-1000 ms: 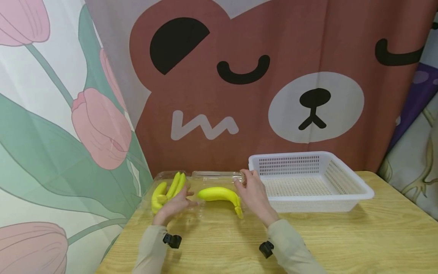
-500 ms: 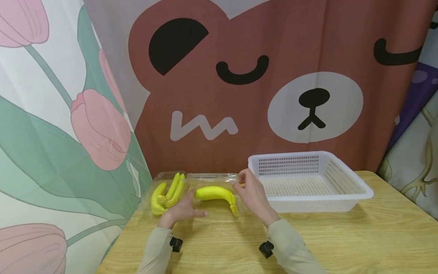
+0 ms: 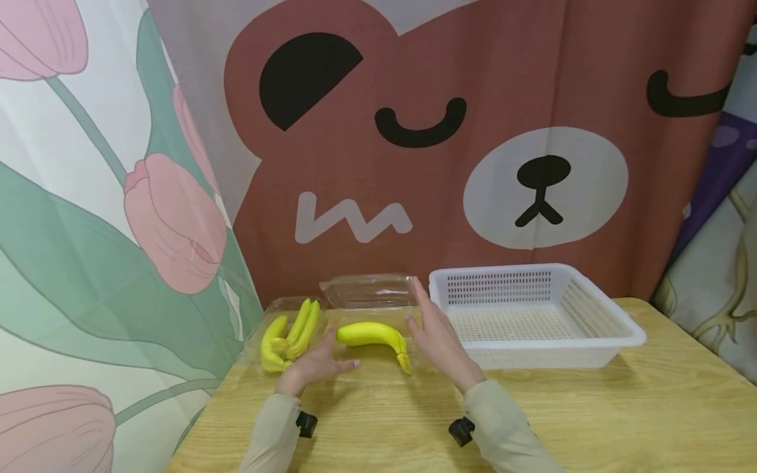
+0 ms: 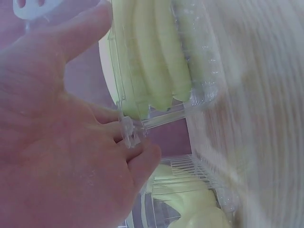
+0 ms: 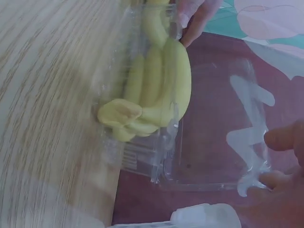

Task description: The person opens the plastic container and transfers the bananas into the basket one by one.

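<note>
Nearest, two beige sleeves reach forward over the pale wood-grain surface (image 3: pixel 591 420). The left hand (image 3: pixel 313 368) rests flat at the near edge of a clear plastic clamshell container (image 3: pixel 378 351), its fingers (image 4: pixel 137 164) straight and a little apart, tips touching the container's rim beside a bunch of yellow bananas (image 3: pixel 374 336) that lies inside. At the left hand's 10 o'clock a second bunch of yellow bananas (image 3: pixel 288 336) sits in another clear plastic tray (image 3: pixel 260 332), just beside the first.

At the first bunch's 3 o'clock the right hand (image 3: pixel 436 336) stands edge-up with the fingers (image 5: pixel 280 137) loosely straight, their tips on the clear hinged lid (image 3: pixel 369 290), which is lifted and tilted up at the container's far edge; the right wrist view shows fingertips pinching the lid's rim.

At the right hand's 2 o'clock, just beside it, a white perforated plastic basket (image 3: pixel 535 315) stands on the surface. Farthest, a brown bear-face curtain (image 3: pixel 449 131) hangs, with a tulip-print curtain (image 3: pixel 106 197) at 9 o'clock.
</note>
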